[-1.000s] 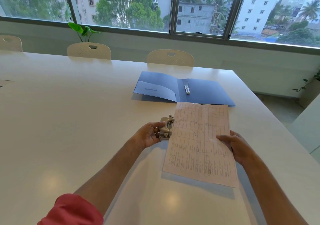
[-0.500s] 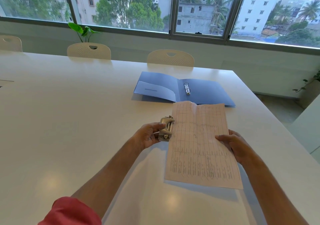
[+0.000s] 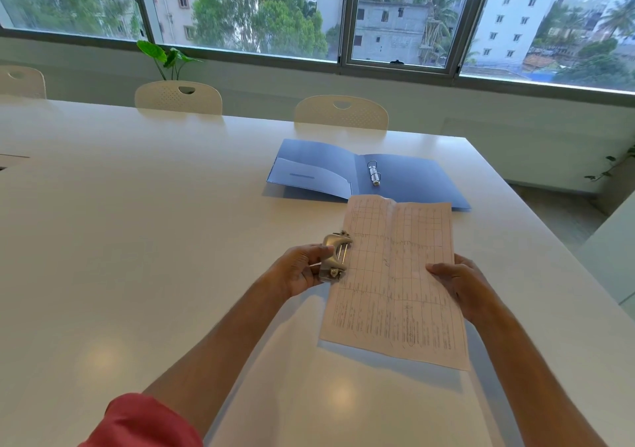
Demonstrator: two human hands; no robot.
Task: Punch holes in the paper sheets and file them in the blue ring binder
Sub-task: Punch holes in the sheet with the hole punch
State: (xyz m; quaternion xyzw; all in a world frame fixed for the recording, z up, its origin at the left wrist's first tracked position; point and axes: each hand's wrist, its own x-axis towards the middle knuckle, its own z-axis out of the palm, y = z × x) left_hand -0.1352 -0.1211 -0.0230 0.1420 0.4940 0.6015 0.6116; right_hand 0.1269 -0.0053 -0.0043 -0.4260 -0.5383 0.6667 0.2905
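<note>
The left hand [image 3: 298,268] grips a metal hole punch [image 3: 335,257], fingers curled round its body, with the punch's slot turned toward the right hand. The right hand [image 3: 457,283] pinches the right edge of the paper sheet [image 3: 391,285], thumb on top and fingers beneath. The sheet spans the gap between the two hands, held above the white counter [image 3: 137,240]; its left edge meets the punch at about mid-length. Its long axis runs away from the person, near end by the forearms, far end pointing toward the blue ring binder [image 3: 405,182], which it partly overlaps in view. A printed grid covers the sheet and a fold crease runs down its length. The binder lies open and flat on the counter beyond both hands, its metal rings [image 3: 374,173] standing along the spine.
</note>
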